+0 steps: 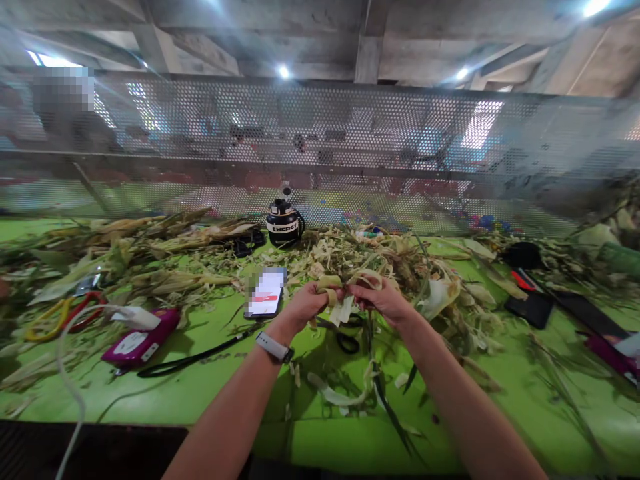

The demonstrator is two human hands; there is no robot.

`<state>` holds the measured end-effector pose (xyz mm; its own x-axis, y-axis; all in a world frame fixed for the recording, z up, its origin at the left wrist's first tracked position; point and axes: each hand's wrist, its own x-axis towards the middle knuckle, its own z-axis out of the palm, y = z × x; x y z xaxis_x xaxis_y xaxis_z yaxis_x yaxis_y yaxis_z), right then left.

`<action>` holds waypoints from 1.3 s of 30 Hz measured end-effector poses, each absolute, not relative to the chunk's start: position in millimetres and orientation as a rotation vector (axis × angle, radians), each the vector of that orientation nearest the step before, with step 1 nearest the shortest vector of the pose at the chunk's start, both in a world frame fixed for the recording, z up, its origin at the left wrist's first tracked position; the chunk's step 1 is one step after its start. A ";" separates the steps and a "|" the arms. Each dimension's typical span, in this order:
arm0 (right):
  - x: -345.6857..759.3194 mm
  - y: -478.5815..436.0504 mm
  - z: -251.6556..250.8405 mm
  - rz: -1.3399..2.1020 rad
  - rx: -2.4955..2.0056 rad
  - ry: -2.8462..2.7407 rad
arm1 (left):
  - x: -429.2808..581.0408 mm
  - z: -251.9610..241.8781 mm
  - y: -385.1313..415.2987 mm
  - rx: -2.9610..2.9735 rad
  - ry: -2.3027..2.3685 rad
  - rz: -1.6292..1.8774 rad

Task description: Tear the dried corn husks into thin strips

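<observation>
Pale husk strips (pixel 341 312) are pinched in the fingertips of both the left hand (pixel 311 303) and the right hand (pixel 387 301), above scissors (pixel 350 351) on the green table (pixel 225 393); a phone (pixel 267 292) is seen near the left hand.

The left forearm (pixel 227 407) and right forearm (pixel 450 380) reach forward, slanting inward toward each other. The left hand (pixel 311 301) and right hand (pixel 387 301) sit close together out in front, both curled inward, each in a pinching grip
</observation>
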<state>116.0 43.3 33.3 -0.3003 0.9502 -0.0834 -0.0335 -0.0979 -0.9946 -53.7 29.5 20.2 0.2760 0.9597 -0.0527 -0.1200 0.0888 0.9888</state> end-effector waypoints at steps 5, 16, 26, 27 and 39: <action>112.3 43.3 33.6 1.435 -1.084 -1.266 | -51.9 15.7 32.0 1.212 0.945 0.999; 108.8 40.5 33.4 1.373 -1.022 -1.377 | -50.2 18.0 29.5 1.165 0.948 1.031; 113.3 48.8 32.2 1.197 -1.009 -1.088 | -55.6 15.4 30.7 1.211 0.933 0.905; 117.6 51.7 33.5 1.187 -1.012 -1.032 | -57.2 16.1 30.4 1.213 0.950 0.892; 166.7 54.3 63.3 0.648 -1.074 -0.890 | -64.6 16.8 33.8 1.167 1.038 0.887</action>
